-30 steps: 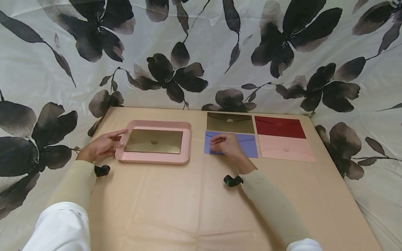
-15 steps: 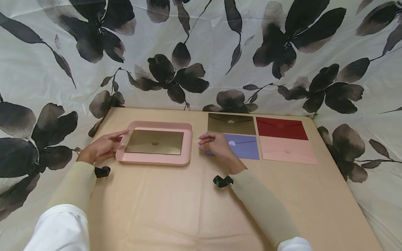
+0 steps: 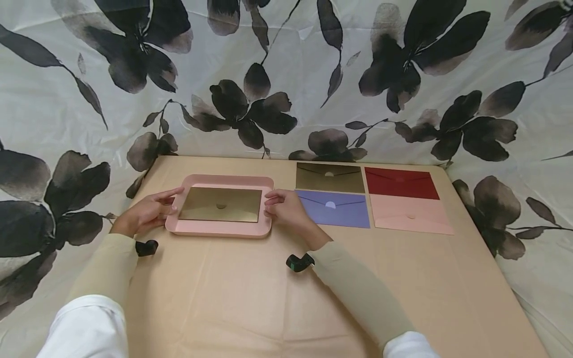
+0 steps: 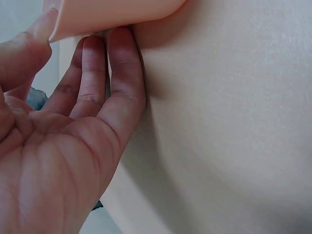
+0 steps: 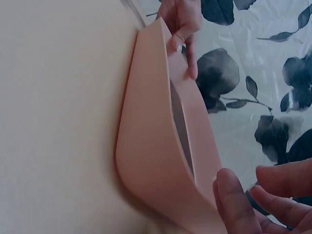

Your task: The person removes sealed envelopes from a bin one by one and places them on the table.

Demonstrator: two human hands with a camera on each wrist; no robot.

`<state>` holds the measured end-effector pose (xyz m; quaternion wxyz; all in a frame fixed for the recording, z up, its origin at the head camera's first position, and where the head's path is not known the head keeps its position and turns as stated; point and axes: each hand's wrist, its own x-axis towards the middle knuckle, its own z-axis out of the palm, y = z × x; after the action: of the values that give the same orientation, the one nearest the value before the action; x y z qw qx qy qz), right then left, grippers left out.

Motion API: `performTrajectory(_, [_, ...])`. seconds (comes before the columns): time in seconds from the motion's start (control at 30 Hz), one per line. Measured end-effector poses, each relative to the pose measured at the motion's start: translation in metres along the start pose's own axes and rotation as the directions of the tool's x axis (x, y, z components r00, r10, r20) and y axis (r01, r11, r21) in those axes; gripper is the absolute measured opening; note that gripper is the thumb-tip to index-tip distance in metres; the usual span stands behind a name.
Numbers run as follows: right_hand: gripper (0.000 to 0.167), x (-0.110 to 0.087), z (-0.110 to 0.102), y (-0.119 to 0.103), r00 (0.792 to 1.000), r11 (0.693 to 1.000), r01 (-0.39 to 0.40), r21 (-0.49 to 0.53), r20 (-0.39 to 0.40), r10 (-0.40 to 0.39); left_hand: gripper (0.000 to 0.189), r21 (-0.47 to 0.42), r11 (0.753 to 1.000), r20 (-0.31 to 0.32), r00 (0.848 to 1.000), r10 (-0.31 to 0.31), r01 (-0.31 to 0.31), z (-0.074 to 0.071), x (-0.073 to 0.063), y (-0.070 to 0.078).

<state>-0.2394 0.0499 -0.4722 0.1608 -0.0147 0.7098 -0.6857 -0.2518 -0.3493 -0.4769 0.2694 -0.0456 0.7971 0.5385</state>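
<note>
A pink tray (image 3: 219,230) lies on the table with a gold envelope (image 3: 219,204) flat inside it. My left hand (image 3: 147,214) holds the tray's left end; in the left wrist view the thumb (image 4: 46,29) lies on the rim and the other fingers (image 4: 124,63) reach its underside. At the opposite end is my right hand (image 3: 288,214), its fingertips right at the rim. The right wrist view shows those fingers (image 5: 236,204) spread apart beside the tray wall (image 5: 146,122).
Right of the tray lie a darker gold envelope (image 3: 329,178), a blue envelope (image 3: 335,214), a red envelope (image 3: 400,183) and a light pink envelope (image 3: 409,214), set in two rows. A floral cloth (image 3: 313,74) hangs behind the tan-covered table (image 3: 250,298).
My right hand has moved left from over the blue envelope to the tray's right end, uncovering that envelope. The left hand and the tray stay where they were.
</note>
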Motion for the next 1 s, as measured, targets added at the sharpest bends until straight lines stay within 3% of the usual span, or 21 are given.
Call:
performTrajectory(0.2, [0.049,0.001,0.018,-0.005,1.000,0.997,0.017,-0.078,0.023,-0.015,0.080,-0.003,1.000,0.001,1.000,0.000,0.000,-0.001,0.000,-0.002])
performTrajectory(0.4, [0.063,0.003,0.033,-0.005,0.998,0.998,-0.029,-0.058,0.050,0.032,0.082,-0.012,1.000,0.022,1.000,0.013,-0.013,-0.003,0.001,-0.004])
performTrajectory(0.7, [0.066,0.008,0.044,-0.006,0.993,0.992,-0.104,0.069,0.055,0.100,0.082,-0.017,1.000,0.050,0.999,0.022,-0.021,-0.004,0.001,-0.002])
performTrajectory(1.0, [0.063,0.008,0.045,-0.008,0.988,0.972,-0.152,0.178,0.007,0.154,0.080,0.028,0.999,0.045,0.999,0.022,-0.023,-0.006,0.004,-0.002])
